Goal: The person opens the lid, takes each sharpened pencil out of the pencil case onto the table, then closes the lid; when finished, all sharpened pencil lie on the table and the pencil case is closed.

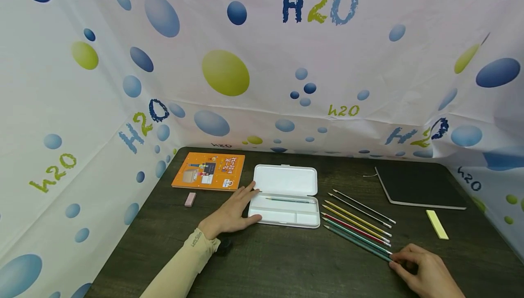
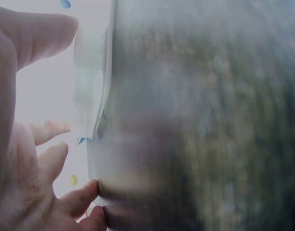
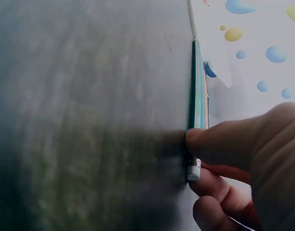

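Note:
A white pencil case (image 1: 285, 179) lies unfolded on the dark table with one pencil (image 1: 289, 200) in its rear compartment. At the case's left side is my left hand (image 1: 229, 214), its fingers spread and relaxed, thumb and fingertips by the edge. Several pencils in green, red, yellow and pale tones lie fanned in a slanted row to the right of the case. My right hand (image 1: 425, 268) pinches the eraser end of the nearest green pencil (image 1: 355, 242) between thumb and fingers. Its white eraser tip (image 3: 193, 173) shows below the thumb in the right wrist view.
An orange booklet (image 1: 209, 170) and a pink eraser (image 1: 190, 199) lie to the left. On the right are a black notebook (image 1: 417, 184) and a pale yellow strip (image 1: 437, 224). A patterned sheet (image 1: 262, 61) stands behind the table and along its sides.

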